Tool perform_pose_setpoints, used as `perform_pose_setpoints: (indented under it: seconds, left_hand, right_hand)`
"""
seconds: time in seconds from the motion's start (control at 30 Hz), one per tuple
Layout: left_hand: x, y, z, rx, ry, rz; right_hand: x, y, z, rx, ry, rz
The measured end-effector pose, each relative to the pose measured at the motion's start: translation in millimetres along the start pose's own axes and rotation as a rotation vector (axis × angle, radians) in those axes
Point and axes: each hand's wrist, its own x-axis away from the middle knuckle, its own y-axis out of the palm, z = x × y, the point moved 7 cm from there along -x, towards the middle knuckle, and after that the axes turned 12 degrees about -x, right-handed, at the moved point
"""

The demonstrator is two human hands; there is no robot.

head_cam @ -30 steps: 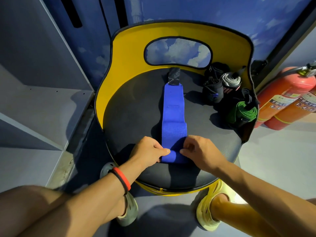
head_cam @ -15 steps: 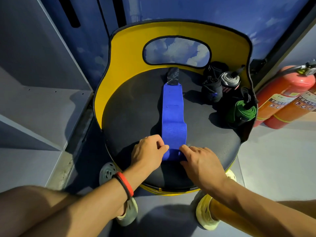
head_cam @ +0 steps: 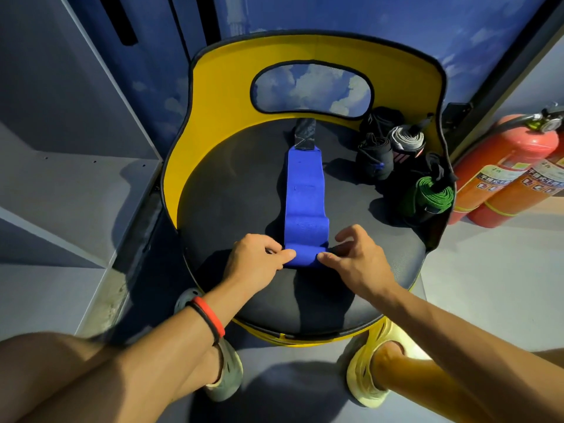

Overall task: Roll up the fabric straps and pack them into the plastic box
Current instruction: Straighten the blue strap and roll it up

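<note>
Strap [head_cam: 305, 193] is running from 6 to 12 o'clock, its rolled 6 o'clock end being pinched by left hand [head_cam: 256, 261] at 9 and right hand [head_cam: 357, 262] at 3.

yellow-backed chair [head_cam: 219, 96] | red fire extinguishers [head_cam: 503, 160] right | grey shelf [head_cam: 76, 190] left

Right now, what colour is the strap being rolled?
The strap is bright blue; the head view shows it.
</note>
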Motion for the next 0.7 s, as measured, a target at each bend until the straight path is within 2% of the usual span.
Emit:
perform_pose_setpoints:
  seconds: [0.1, 0.27, 0.47, 0.7]
  left_hand:
    - [-3, 3, -1, 0.059, -0.029, 0.010]
    - [-4, 2, 14, -0.048, 0.014, 0.017]
    - [0, 11, 22, -0.207, 0.043, -0.002]
    - [3, 4, 14, -0.031, -0.023, 0.036]
  right_hand:
    - [0, -2, 6, -0.096, 0.047, 0.085]
    - [8, 3, 7, -0.133, 0.029, 0.127]
    - [23, 16, -5, -0.025, -0.092, 0.126]
    - [13, 10, 2, 0.020, 0.014, 0.098]
